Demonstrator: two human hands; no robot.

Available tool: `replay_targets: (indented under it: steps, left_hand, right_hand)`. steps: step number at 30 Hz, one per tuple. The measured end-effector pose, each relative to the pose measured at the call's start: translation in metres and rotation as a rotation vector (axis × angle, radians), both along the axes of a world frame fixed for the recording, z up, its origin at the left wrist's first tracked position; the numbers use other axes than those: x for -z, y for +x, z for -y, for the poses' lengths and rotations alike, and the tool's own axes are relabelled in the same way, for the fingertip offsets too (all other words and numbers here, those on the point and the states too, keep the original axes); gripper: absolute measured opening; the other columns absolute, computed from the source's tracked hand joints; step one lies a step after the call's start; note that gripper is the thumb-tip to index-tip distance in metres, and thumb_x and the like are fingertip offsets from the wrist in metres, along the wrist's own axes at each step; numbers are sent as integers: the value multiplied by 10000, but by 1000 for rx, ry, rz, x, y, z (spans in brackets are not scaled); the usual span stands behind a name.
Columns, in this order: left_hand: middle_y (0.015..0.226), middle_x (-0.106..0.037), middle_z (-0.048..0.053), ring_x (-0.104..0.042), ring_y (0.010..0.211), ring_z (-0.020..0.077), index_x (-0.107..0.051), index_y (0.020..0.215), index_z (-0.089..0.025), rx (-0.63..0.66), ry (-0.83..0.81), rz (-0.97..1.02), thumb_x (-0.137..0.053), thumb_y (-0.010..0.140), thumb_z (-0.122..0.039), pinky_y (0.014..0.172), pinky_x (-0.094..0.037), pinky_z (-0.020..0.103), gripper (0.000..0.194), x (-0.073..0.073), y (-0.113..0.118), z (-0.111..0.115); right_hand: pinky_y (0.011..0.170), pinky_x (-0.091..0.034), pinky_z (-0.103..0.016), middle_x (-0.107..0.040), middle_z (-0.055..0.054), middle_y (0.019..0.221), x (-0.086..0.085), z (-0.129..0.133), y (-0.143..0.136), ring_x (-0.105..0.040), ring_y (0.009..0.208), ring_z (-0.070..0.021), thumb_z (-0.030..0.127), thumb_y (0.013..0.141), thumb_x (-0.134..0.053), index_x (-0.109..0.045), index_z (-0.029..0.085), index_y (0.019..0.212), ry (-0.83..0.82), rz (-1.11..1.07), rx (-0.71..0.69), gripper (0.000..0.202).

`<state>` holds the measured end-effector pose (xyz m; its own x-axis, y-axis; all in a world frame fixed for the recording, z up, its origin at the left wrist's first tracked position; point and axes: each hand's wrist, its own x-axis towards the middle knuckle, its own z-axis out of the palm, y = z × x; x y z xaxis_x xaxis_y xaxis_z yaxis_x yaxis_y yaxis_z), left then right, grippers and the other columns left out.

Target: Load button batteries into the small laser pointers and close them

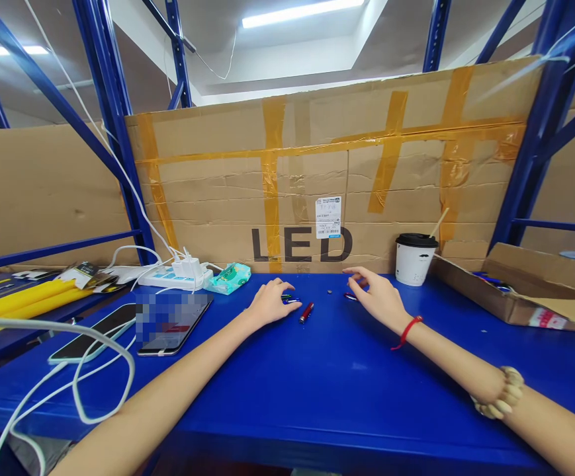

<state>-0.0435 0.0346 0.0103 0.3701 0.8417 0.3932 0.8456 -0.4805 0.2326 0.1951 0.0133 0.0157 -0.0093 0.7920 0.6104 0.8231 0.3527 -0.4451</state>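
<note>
On the blue table, my left hand rests with its fingers spread over a few small pen-like pieces, one blue and one green, partly covered by the fingers. Just right of those fingertips lies a short dark red pen-like piece. My right hand is held low over the table, fingers apart, with a red cord and a beaded bracelet on that arm. Close to its thumb is a small blue and silver pen-like piece; whether they touch I cannot tell. A tiny dark bit sits between the hands.
Two phones with white charging cables lie at left, near a power strip and a green tissue pack. A lidded paper cup and an open cardboard box stand at right. A taped cardboard sheet closes the back.
</note>
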Motion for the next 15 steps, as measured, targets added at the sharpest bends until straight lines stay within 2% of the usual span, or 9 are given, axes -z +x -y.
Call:
replay_targets:
  steps: [5, 9, 11, 15]
  left_hand:
    - [1084, -537, 71, -469, 1043, 236, -536, 1066, -207, -12, 15, -119, -534, 787, -319, 882, -349, 388, 300, 3, -4, -2]
    - [1089, -521, 66, -456, 1052, 219, -516, 1074, -206, -15, 63, -127, -514, 798, -199, 876, -336, 360, 276, 1, -4, -2]
    - [1070, -525, 59, -464, 1031, 209, -514, 1071, -209, 31, 106, -76, -478, 827, -222, 871, -333, 354, 247, -1, 2, 4]
    - [952, -546, 45, -485, 947, 221, -560, 987, -225, 125, 133, -26, -471, 828, -392, 843, -337, 376, 247, 0, 21, 21]
  right_hand:
    - [521, -373, -226, -664, 15, 836, 0, -7, 13, -592, 630, -131, 281, 784, -422, -593, 253, 979, -2, 13, 83, 261]
    - [553, -388, -231, -658, 4, 881, 4, -13, 22, -598, 721, -144, 245, 752, -472, -627, 244, 893, -58, 162, 111, 210]
    - [556, -386, -241, -655, -16, 896, 6, -14, 25, -601, 766, -166, 259, 754, -494, -644, 237, 869, -110, 264, 145, 190]
    - [529, -369, -263, -663, -44, 866, 6, -14, 29, -607, 799, -218, 362, 743, -554, -677, 238, 790, -196, 400, 213, 181]
